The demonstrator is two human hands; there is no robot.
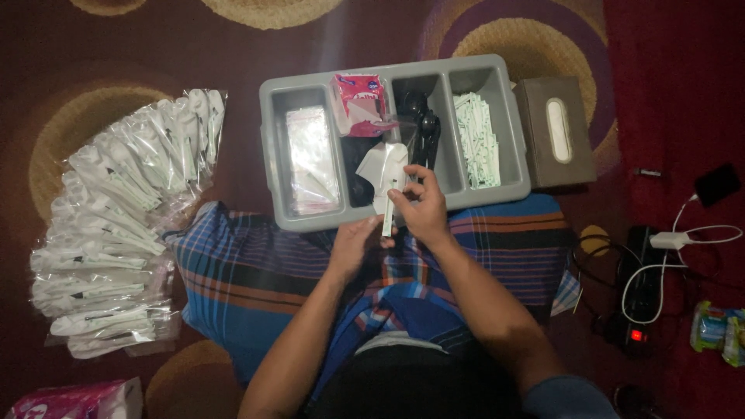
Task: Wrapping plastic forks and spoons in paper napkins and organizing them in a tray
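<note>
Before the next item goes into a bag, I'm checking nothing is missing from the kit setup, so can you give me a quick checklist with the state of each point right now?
1. Right hand grips the thin white packet: ok.
2. Left hand is under it, at the tray's near edge: ok; whether it holds anything, cannot tell.
3. Clear bags in the far-left compartment: ok.
4. Black cutlery in stock: ok.
5. White packets in the right compartment: ok.
6. Finished packs fanned on the carpet, apart from the tray: ok.
</note>
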